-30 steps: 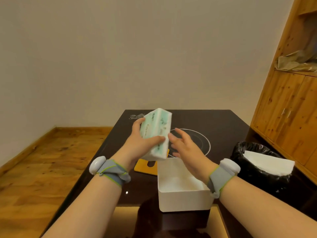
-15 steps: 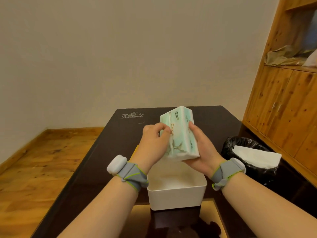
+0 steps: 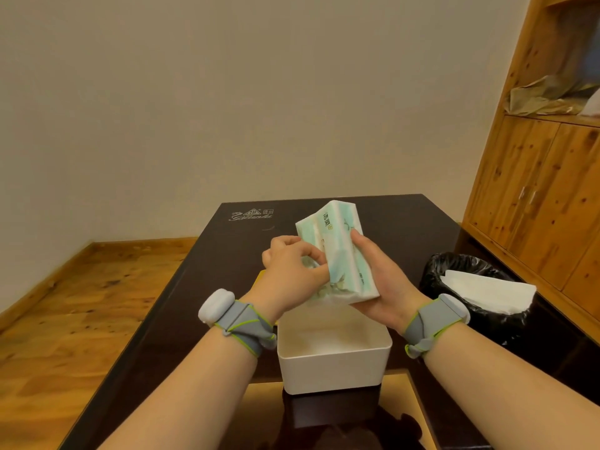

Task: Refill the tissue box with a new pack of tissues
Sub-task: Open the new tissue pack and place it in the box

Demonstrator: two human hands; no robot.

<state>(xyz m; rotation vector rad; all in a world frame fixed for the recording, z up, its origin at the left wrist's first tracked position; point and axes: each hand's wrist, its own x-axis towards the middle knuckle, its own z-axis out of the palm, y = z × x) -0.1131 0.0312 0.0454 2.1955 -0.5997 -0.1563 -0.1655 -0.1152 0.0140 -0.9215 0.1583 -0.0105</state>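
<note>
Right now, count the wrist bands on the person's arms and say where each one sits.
2. One wrist band wraps the left wrist, behind the left hand; the other wrist band wraps the right wrist, behind the right hand.

I have both forearms reaching in from the near edge, converging toward the middle, each bare with a grey strap carrying a white pod at the wrist. My left hand [image 3: 289, 271] is curled, knuckles toward the far side, fingers bent and pinching at the left face of the tissue pack [image 3: 334, 251]. My right hand [image 3: 380, 280] is turned palm-up and inward, cradling the pack from below and from the right, thumb pressed on its upper right edge. Both hands are raised, close together.
</note>
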